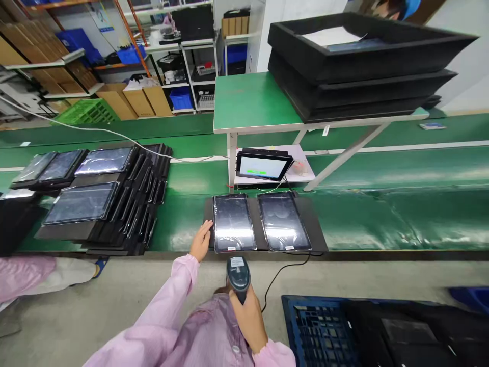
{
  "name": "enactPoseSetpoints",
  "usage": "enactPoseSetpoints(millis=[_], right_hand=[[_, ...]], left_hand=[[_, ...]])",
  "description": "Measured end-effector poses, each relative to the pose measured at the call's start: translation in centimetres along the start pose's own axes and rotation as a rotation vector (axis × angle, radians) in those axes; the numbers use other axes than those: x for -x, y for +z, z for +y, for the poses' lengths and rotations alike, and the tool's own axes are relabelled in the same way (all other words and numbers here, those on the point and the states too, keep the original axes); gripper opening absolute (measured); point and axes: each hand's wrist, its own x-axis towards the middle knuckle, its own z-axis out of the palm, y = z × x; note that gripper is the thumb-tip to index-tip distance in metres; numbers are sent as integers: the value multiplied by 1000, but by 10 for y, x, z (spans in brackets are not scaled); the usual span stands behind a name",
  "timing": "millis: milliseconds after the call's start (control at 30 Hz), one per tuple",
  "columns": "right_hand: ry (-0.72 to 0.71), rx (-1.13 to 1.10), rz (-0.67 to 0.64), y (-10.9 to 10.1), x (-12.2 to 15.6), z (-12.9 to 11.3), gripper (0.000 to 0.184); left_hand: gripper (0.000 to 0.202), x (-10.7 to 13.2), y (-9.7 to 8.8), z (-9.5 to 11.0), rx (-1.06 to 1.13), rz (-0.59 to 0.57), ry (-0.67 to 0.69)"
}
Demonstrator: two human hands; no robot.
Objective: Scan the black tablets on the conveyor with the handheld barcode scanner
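on the far left of the green surface (183,224), a fanned stack of wrapped screens (99,204) lies overlapping, well apart from the work in hand. nearer the middle, the left hand (201,240) rests spread and flat, fingertips touching the edge of the dark mat (317,229) just beside the left tablet (233,223); it pinches nothing. that tablet lies flat on the mat at the near edge of the surface, a thin dark slab in glossy film with a small white label at its near end, and the right tablet (283,221) lies beside it, apart by a narrow strip of mat. each looks stiff, fairly light and fragile at the glass, and the film likely makes it slippery, so the long side edges seem the safest hold. below them, the right hand (250,318) is closed around the handle of a barcode scanner (238,275), its head pointing toward the left tablet, its cable (282,270) trailing right. behind, a small lit monitor (263,165) stands under a raised bench stacked with black trays (359,66); a blue crate (317,326) sits at the lower right.
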Motion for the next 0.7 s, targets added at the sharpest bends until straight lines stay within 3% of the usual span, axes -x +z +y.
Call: enactPoseSetpoints(millis=[500, 600, 700], right_hand=[[-27, -37, 29, 1, 10, -1, 48], [-39, -80, 99, -14, 8, 6, 48], [6, -107, 264, -50, -15, 18, 52]], left_hand=[[46, -9, -2, -4, 2, 38, 30], [46, -7, 1, -5, 9, 50, 53], [46, -3, 3, -9, -10, 87, 84]])
